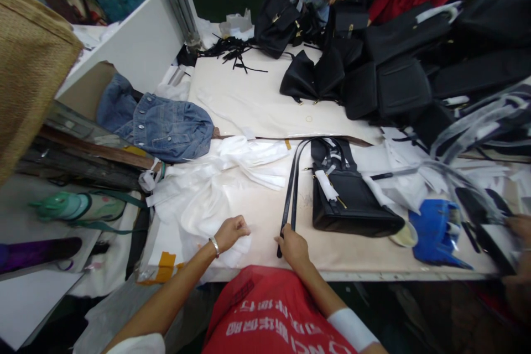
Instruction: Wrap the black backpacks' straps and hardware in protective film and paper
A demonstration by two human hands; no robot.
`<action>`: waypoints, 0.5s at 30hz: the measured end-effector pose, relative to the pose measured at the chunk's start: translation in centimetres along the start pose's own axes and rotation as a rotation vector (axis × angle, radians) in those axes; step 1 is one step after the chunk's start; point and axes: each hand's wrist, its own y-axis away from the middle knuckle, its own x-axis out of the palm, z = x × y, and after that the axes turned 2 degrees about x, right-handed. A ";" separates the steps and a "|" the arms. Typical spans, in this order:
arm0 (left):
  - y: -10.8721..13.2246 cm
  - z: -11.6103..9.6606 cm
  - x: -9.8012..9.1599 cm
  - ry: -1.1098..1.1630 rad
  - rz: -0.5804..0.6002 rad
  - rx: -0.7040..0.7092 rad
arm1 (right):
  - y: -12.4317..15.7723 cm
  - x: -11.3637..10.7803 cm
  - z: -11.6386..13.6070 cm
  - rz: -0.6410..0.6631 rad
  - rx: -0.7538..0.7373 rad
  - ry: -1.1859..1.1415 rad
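Note:
My right hand (295,248) is closed around a black strap (292,193) near its lower end. The doubled strap runs up the table and curves toward a black handbag (352,202). That bag lies just right of my right hand, with a white wrapped piece and a gold-coloured zip pull on it. My left hand (232,234), a bracelet on its wrist, has its fingers curled together over the edge of white tissue paper (203,204). Whether anything is pinched in those fingers is hidden.
A denim garment (166,124) lies at the table's left edge. Black bags (402,86) are heaped at the back right. A blue pouch (435,232) and a small round dish (405,234) sit right of the handbag. Other people stand across the table; a blurred hand shows far right.

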 end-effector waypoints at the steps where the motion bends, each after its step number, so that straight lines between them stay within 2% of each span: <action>1: -0.1 0.0 -0.5 0.009 -0.019 0.001 | 0.1 -0.1 0.3 -0.005 -0.050 -0.015; 5: -0.4 -0.1 -2.9 0.099 -0.060 -0.030 | 0.3 0.0 3.4 0.001 -0.371 -0.143; 7: -0.3 -0.1 -3.8 0.091 -0.051 -0.042 | -0.1 0.4 5.3 0.003 -0.473 -0.179; 11: 0.3 0.0 -4.8 0.007 -0.007 -0.062 | -1.5 1.5 7.4 0.023 -0.488 -0.136; 15: 0.9 -0.3 -5.1 -0.061 0.018 -0.053 | -2.5 2.0 7.0 0.058 -0.451 -0.220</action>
